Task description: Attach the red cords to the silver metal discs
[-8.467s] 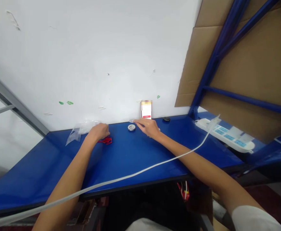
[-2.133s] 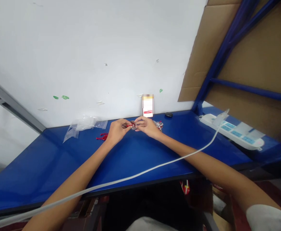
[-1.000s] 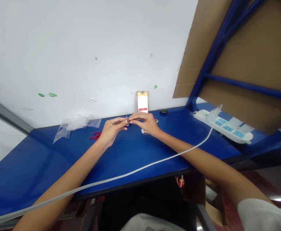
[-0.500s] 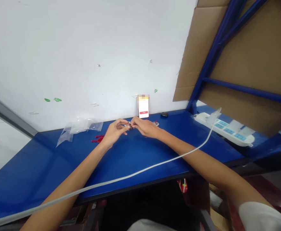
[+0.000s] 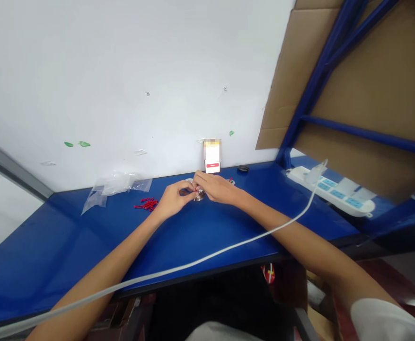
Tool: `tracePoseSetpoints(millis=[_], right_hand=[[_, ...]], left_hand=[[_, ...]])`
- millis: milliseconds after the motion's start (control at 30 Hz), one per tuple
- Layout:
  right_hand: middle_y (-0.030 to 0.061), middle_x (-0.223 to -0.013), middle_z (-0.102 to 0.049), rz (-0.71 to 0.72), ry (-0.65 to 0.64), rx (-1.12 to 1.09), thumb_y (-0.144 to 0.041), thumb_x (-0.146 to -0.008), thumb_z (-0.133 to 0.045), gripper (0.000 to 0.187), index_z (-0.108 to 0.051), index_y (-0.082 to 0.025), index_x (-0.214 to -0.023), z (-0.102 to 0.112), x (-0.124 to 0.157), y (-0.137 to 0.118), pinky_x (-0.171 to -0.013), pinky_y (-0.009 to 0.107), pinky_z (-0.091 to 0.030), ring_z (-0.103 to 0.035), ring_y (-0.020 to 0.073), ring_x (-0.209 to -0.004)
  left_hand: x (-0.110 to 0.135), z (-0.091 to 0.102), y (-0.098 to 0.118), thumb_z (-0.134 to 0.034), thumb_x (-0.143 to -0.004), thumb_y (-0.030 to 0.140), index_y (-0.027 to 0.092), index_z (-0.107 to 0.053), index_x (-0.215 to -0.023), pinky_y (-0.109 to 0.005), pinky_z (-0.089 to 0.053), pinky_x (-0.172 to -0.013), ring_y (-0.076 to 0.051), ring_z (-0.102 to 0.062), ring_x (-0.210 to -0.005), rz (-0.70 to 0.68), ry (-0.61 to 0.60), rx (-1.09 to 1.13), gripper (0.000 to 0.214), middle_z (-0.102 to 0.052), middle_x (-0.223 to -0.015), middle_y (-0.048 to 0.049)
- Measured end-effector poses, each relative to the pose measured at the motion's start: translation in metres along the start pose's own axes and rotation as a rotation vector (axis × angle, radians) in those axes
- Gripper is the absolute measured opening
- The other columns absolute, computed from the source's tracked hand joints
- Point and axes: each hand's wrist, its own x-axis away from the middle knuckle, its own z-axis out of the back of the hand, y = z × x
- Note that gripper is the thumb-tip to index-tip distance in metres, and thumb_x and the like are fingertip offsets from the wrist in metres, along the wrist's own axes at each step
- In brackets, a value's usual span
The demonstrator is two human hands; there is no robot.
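Over the blue table, my left hand [image 5: 173, 198] and my right hand [image 5: 212, 186] meet with their fingertips together, both closed in a pinch. Between them is a small shiny metal disc [image 5: 200, 195] with a bit of red cord [image 5: 196, 190] at its top edge. The fingers hide much of it, and which hand holds the disc and which the cord is hard to make out. Left of my left hand lies a small heap of red cords [image 5: 149, 204]. Another round piece with red on it [image 5: 231, 181] lies partly behind my right hand.
A lit phone [image 5: 212, 158] leans on the white wall behind my hands. A small black object [image 5: 243, 168] lies to its right. Clear plastic bags [image 5: 118, 184] lie at the back left. A white cable [image 5: 214, 249] crosses over both forearms from the power strip [image 5: 330, 189].
My hands have turned and drawn closer together, and the disc's shiny face now shows below the fingertips with red cord at it. More of the red cord heap is visible.
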Motion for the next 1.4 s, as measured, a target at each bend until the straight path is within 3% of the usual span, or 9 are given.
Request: tracePoseSetpoints(millis=[100,233,433,600,867,1067,1167,1267,1400], right_hand=[[0.0085,-0.118,-0.065,-0.088,0.014,-0.189,-0.023,-0.111,-0.051,0.012,-0.056,-0.022,-0.121,-0.002,0.003,0.003,-0.085,0.033,-0.050,-0.064,0.0207,-0.097],[0.0097,-0.126,-0.069,-0.134,0.034,-0.290,-0.036,-0.104,-0.070,0.034,-0.061,-0.023,-0.133,-0.011,0.003,0.008,-0.094,0.037,-0.053,-0.067,0.0239,-0.109],[0.0075,-0.118,-0.076,-0.145,0.195,-0.358,-0.026,-0.101,-0.072,0.008,-0.080,-0.023,-0.100,-0.022,-0.002,0.016,-0.098,0.036,-0.055,-0.072,0.0226,-0.108],[0.0075,-0.113,-0.076,-0.244,0.193,-0.255,-0.022,-0.091,-0.083,0.004,-0.086,-0.024,-0.090,-0.014,0.002,0.039,-0.098,0.039,-0.054,-0.070,0.0242,-0.107],[0.0057,-0.101,-0.080,-0.251,-0.009,-0.204,-0.024,-0.091,-0.081,0.006,-0.087,-0.024,-0.092,0.004,0.017,0.080,-0.093,0.035,-0.052,-0.070,0.0230,-0.100],[0.0043,-0.101,-0.082,-0.257,-0.146,-0.248,-0.025,-0.089,-0.078,0.010,-0.086,-0.024,-0.095,0.002,0.022,0.088,-0.089,0.032,-0.053,-0.073,0.0220,-0.096],[0.0064,-0.106,-0.082,-0.235,-0.124,-0.237,-0.028,-0.091,-0.078,0.011,-0.086,-0.023,-0.097,0.006,0.020,0.080,-0.093,0.034,-0.054,-0.073,0.0233,-0.100],[0.0091,-0.112,-0.080,-0.216,0.032,-0.171,-0.038,-0.097,-0.076,0.019,-0.083,-0.022,-0.105,0.009,0.015,0.067,-0.101,0.041,-0.053,-0.070,0.0260,-0.107],[0.0105,-0.114,-0.077,-0.208,0.186,-0.058,-0.037,-0.106,-0.065,0.022,-0.078,-0.021,-0.114,-0.002,0.011,0.049,-0.102,0.045,-0.054,-0.068,0.0270,-0.110]], left_hand=[[-0.001,0.002,-0.004,-0.075,-0.092,0.042,0.022,-0.079,-0.090,-0.035,-0.058,-0.087,-0.022,-0.074,-0.088,0.014,0.074,-0.051,0.021,-0.080,-0.098,-0.0046],[-0.001,0.002,-0.007,-0.077,-0.090,0.041,0.020,-0.080,-0.096,-0.034,-0.058,-0.085,-0.023,-0.075,-0.087,0.064,0.175,0.042,0.022,-0.081,-0.094,-0.0051],[0.002,-0.002,-0.003,-0.077,-0.093,0.045,0.022,-0.082,-0.097,-0.034,-0.058,-0.082,-0.022,-0.074,-0.086,0.017,0.218,0.061,0.024,-0.080,-0.095,-0.0061],[0.000,0.006,0.004,-0.071,-0.098,0.041,0.022,-0.078,-0.097,-0.032,-0.056,-0.079,-0.019,-0.071,-0.082,-0.035,0.310,-0.016,0.021,-0.077,-0.094,-0.0036],[-0.003,0.021,-0.004,-0.061,-0.098,0.025,0.023,-0.073,-0.104,-0.032,-0.053,-0.076,-0.018,-0.068,-0.080,-0.107,0.333,-0.318,0.014,-0.076,-0.096,-0.0026],[-0.004,0.026,-0.005,-0.059,-0.098,0.027,0.023,-0.070,-0.111,-0.031,-0.053,-0.077,-0.019,-0.069,-0.080,-0.063,0.392,-0.380,0.018,-0.077,-0.098,-0.0030],[-0.008,0.045,-0.009,-0.056,-0.098,0.029,0.023,-0.072,-0.105,-0.032,-0.051,-0.077,-0.020,-0.070,-0.081,-0.034,0.412,-0.497,0.019,-0.078,-0.098,-0.0044],[-0.012,0.081,-0.023,-0.054,-0.095,0.031,0.022,-0.075,-0.096,-0.034,-0.048,-0.076,-0.024,-0.071,-0.084,0.090,0.387,-0.646,0.023,-0.078,-0.092,-0.0066],[-0.008,0.142,-0.050,-0.061,-0.083,0.037,0.021,-0.077,-0.083,-0.032,-0.046,-0.071,-0.025,-0.069,-0.076,0.360,-0.085,-0.709,0.022,-0.076,-0.078,-0.0054]])
